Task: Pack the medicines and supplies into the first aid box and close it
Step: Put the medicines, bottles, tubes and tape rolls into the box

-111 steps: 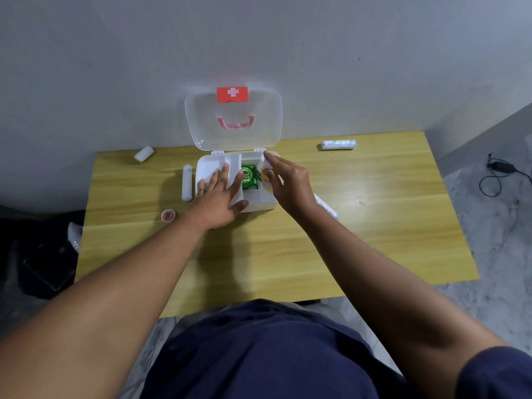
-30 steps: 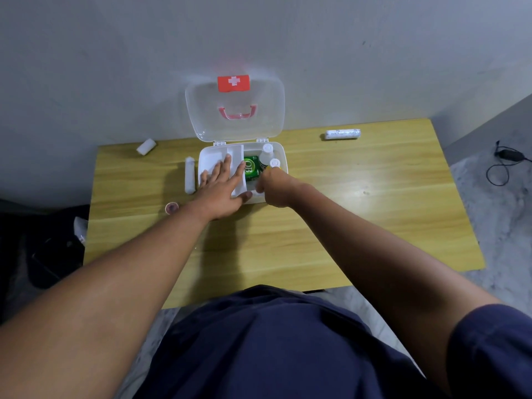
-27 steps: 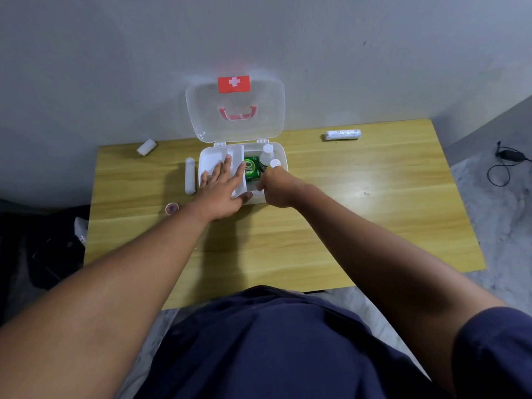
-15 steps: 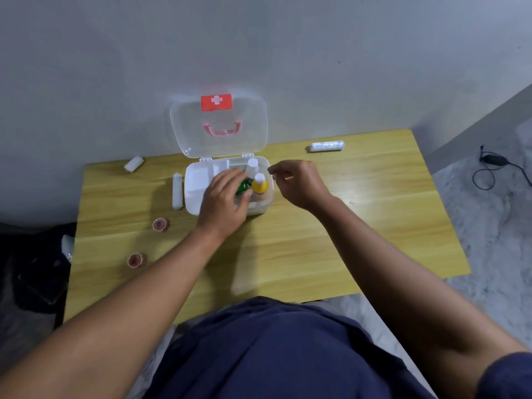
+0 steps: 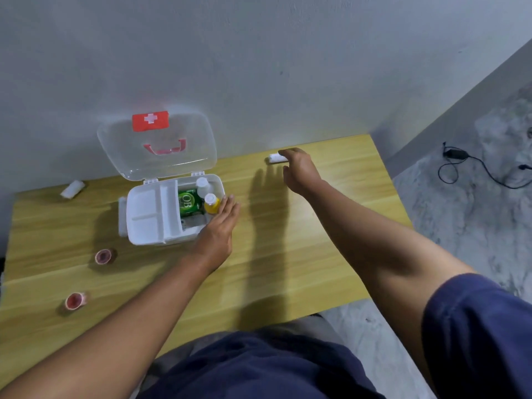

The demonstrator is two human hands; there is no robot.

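The white first aid box (image 5: 149,239) stands open at the back left of the wooden table, its clear lid (image 5: 175,161) with a red cross leaning on the wall. Inside sit a white divided tray (image 5: 144,211), a green packet (image 5: 188,201), a yellow bottle (image 5: 211,204) and a white bottle (image 5: 203,185). My left hand (image 5: 220,226) rests flat against the box's right front edge, fingers apart. My right hand (image 5: 299,171) reaches to the back of the table, fingers spread over a white tube (image 5: 275,158), whose right part it hides.
A white roll (image 5: 72,189) lies at the back left corner. A white tube (image 5: 122,216) lies tight against the box's left side. Two pink tape rolls (image 5: 103,256) (image 5: 74,300) stand near the table's left front. A cable (image 5: 472,168) lies on the floor to the right.
My right hand left the box and moved right and back to the white tube. My left hand slid from over the tray to the box's right edge. The yellow bottle now stands inside.
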